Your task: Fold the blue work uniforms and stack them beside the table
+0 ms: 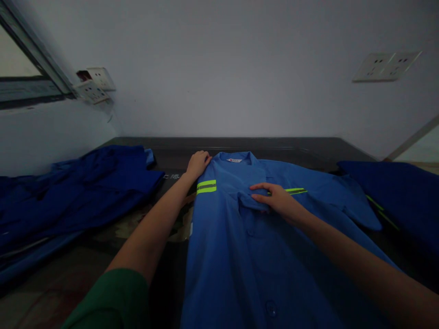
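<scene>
A blue short-sleeved work shirt lies front up, its collar at the far end and a white label inside the neck. Yellow-green reflective strips cross its chest. On the left side its edge runs straight and no sleeve shows; the right sleeve spreads outward. My left hand is at the left shoulder beside the collar, fingers bent and closed on the cloth. Over the chest, near the button front, my right hand rests with thumb and forefinger apart, touching the fabric. Its other fingers are hidden.
Dark blue garments are heaped on the left, with lighter blue cloth beneath. Another dark blue garment lies at the right. The dark table meets a pale wall carrying sockets on the right and loose-looking sockets on the left.
</scene>
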Demonstrator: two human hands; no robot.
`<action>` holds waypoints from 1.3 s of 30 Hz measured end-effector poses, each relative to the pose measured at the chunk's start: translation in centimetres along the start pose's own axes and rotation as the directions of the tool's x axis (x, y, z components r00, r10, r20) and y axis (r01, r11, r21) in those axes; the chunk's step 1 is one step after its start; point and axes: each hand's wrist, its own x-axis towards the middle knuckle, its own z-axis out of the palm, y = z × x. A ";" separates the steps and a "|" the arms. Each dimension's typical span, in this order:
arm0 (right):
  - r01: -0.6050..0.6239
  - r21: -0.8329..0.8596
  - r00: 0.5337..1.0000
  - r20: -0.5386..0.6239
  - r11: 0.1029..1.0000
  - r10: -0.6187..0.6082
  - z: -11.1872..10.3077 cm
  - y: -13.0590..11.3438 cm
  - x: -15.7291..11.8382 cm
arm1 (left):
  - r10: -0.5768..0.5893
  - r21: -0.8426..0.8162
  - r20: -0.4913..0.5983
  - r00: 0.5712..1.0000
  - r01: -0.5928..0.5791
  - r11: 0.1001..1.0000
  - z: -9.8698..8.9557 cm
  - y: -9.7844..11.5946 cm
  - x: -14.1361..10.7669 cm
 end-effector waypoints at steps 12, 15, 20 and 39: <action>0.007 -0.022 0.999 0.048 1.000 -0.006 -0.4 0.4 0.0 | -0.044 0.136 0.302 0.952 0.003 0.991 -3.3 9.1 -8.8; 0.008 0.009 0.997 0.080 1.000 -0.008 -0.3 0.3 -0.3 | -0.103 0.195 0.398 0.912 0.026 0.980 -2.8 9.4 -10.3; 0.069 -0.216 0.997 -0.016 0.974 -0.075 0.2 0.7 -0.3 | -0.007 0.178 0.406 0.914 -0.072 0.981 -3.7 9.2 -10.6; 0.177 -0.788 0.880 -0.142 0.589 -0.454 3.9 1.4 -2.4 | -0.247 0.236 0.273 0.930 0.184 0.954 -5.8 19.9 -13.9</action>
